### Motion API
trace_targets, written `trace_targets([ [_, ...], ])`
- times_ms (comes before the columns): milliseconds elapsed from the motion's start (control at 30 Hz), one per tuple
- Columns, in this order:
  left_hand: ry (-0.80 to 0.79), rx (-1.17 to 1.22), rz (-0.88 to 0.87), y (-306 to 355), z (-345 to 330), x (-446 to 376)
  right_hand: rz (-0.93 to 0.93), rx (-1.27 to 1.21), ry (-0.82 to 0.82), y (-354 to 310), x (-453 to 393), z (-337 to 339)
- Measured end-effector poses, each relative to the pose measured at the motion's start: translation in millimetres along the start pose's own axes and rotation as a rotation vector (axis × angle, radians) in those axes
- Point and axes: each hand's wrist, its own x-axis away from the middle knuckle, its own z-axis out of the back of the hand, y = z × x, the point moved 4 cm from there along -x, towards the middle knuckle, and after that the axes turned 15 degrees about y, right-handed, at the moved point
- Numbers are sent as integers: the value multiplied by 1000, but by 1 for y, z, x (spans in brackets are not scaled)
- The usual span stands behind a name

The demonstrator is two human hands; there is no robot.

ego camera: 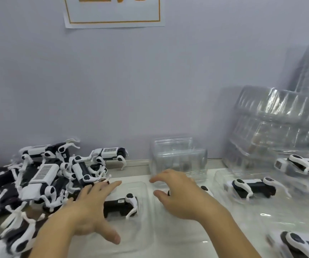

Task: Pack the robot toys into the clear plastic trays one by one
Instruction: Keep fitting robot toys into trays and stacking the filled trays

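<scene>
A black-and-white robot dog toy lies on its side in a clear plastic tray in front of me. My left hand hovers over the tray's left part with fingers spread, holding nothing. My right hand floats above the tray's right part, fingers relaxed and slightly bent; part of another toy peeks out behind it. A heap of loose robot dog toys fills the left side of the table.
A small stack of clear trays stands behind my hands against the wall. A tall pile of clear trays leans at the right. Packed toys in trays lie at right and at bottom right.
</scene>
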Motion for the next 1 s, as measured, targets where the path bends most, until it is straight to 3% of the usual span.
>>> trace_targets([
  [233,78,210,-48,-13,13,-2,1,-88,42,4,-4,1],
  [467,384,167,-41,-30,38,-8,7,-183,111,3,-7,26],
  [600,446,128,-29,-11,48,-4,-13,-224,119,0,-3,47],
  [667,411,78,-117,28,51,-4,-54,-209,149,3,-1,66],
  [833,140,65,-320,155,47,-7,-191,-39,442,23,14,127],
  [933,81,77,-421,219,31,-25,-236,-69,501,29,20,143],
  [1000,33,-2,-617,236,10,-29,-239,-97,510,29,20,145],
])
